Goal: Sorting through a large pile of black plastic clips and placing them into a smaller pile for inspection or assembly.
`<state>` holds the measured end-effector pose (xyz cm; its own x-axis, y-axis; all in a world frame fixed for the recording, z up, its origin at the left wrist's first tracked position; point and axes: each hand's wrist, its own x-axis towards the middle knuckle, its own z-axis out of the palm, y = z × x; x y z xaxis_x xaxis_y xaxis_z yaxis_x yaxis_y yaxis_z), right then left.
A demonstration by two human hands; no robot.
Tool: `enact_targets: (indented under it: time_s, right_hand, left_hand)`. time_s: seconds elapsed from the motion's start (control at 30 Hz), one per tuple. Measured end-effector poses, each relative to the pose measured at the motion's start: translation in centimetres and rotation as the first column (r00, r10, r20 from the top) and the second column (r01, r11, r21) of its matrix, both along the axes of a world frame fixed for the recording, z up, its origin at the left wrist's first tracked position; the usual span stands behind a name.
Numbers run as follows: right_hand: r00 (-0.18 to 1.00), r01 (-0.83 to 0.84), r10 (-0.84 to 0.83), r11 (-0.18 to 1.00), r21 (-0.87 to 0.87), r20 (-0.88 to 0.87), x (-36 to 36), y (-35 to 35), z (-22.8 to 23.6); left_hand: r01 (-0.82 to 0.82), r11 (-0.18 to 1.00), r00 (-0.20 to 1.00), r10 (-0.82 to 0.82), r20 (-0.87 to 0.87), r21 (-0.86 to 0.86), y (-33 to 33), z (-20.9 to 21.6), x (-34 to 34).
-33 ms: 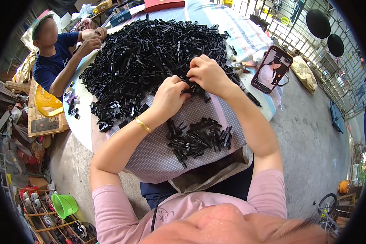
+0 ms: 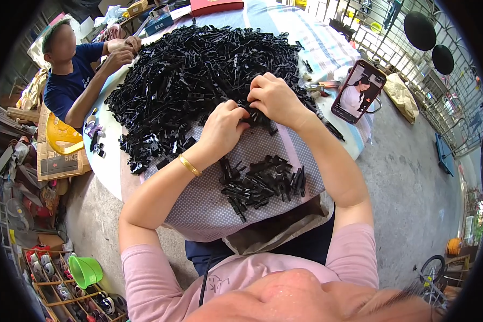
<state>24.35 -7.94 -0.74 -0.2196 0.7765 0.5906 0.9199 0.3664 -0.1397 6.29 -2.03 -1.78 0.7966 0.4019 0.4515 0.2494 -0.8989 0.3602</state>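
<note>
A broad heap of small black plastic parts (image 2: 182, 70), slim and clip-like, covers most of the round table. At its near edge, my left hand (image 2: 224, 127) is closed, thumb and fingers pinched around a black part that is mostly hidden. My right hand (image 2: 276, 102) bends over the heap just beside it, fingertips pressed together on a black part among the others. The two hands nearly meet. Closer to me, on the dotted cloth (image 2: 198, 206), lies a smaller pile of black parts (image 2: 265, 182), some lined up side by side.
A phone (image 2: 358, 91) stands propped at the table's right, showing a video. Another person (image 2: 75, 75) handles parts at the far left. A red box (image 2: 216, 6) sits at the back. Between my lap and the table edge is an open bag (image 2: 284, 228).
</note>
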Motion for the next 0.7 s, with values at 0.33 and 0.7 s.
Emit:
enact_targets:
  time_s: [0.33,0.7]
  right_hand:
    - [0.835,-0.002,-0.065,0.993,-0.12,-0.547,0.2,-1.0,2.2]
    - [0.426,-0.409,-0.054,0.879,-0.245,-0.903,-1.8,-1.9,3.5]
  left_hand:
    - [0.146,0.54,0.962,0.117,0.246,-0.829,1.5,1.9,-1.2]
    - [0.336,0.455,0.898,0.11,0.427,-0.824,1.5,1.9,-2.0]
